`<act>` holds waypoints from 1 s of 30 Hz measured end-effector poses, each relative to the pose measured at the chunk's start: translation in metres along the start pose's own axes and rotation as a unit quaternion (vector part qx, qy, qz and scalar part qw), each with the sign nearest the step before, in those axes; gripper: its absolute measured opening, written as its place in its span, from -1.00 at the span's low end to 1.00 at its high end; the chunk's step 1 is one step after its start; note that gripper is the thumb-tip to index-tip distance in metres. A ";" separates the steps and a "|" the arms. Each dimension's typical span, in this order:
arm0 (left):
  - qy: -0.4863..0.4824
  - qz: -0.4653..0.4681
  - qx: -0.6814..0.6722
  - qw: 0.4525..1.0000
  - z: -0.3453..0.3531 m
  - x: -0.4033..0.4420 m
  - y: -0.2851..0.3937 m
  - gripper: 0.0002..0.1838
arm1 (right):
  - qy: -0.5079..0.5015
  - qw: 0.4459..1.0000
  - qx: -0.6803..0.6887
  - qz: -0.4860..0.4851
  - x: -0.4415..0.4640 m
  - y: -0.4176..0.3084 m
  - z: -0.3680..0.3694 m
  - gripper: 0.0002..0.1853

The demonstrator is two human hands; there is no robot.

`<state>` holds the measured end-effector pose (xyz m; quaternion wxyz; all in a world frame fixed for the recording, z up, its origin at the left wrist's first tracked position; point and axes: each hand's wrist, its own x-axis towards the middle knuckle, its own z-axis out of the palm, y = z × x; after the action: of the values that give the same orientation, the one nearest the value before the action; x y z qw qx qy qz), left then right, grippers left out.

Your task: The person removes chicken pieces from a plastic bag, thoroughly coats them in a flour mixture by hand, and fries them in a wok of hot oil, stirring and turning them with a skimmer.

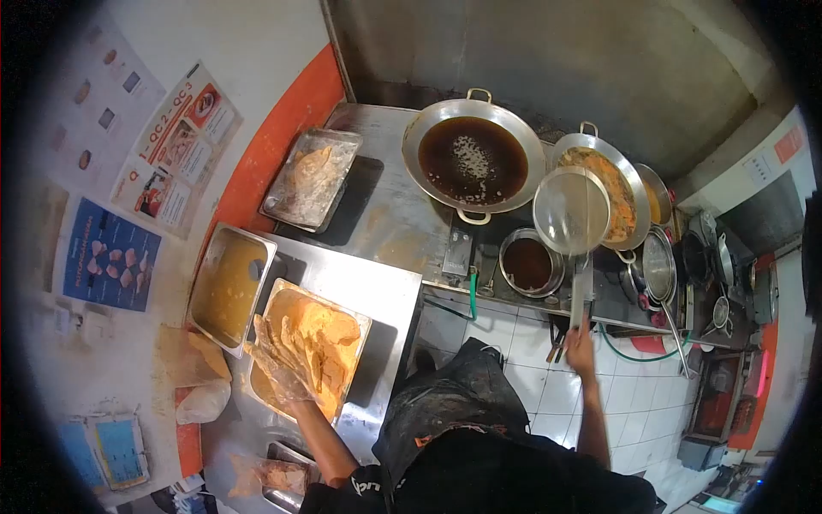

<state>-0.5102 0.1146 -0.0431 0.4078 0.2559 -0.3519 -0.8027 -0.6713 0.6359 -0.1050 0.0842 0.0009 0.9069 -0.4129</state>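
Observation:
My left hand (287, 364), in a clear plastic glove caked with flour, is over a metal tray of orange-tinted flour (342, 330). Its fingers are stretched out and apart; whether they touch the flour is hard to tell. My right hand (580, 349) is wrapped round the handle of a large round mesh strainer (572, 210). The strainer's bowl overlaps the edge of a wok (638, 193) with orange-brown fried bits in it. To the left of that stands a wide wok of dark oil (535, 154) with pale foam floating at its middle.
A metal pan of cloudy yellowish liquid (227, 283) adjoins the flour tray. Behind it sits a tray with floured pieces (310, 176). A pot of dark liquid (529, 264) stands at the stove's front edge. Another strainer (659, 265) lies at the right, its handle sticking out over the floor.

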 end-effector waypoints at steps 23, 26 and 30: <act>0.121 0.054 -0.074 0.988 0.014 -0.102 -0.042 -0.36 | -0.293 0.915 -0.273 -0.054 0.343 -0.120 0.064 -0.65; 0.160 0.042 -0.089 0.982 0.028 -0.099 -0.047 -0.27 | -0.325 0.912 -0.228 -0.102 0.345 -0.120 0.066 -0.64; 0.136 0.053 -0.022 0.989 0.039 -0.105 -0.048 -0.27 | -0.379 0.905 -0.171 -0.088 0.331 -0.133 0.056 -0.51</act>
<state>-0.5036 0.2365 -0.0435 0.4993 0.3342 -0.2884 -0.7456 -0.9985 0.4834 -0.0924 0.3834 -0.2498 0.8598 -0.2266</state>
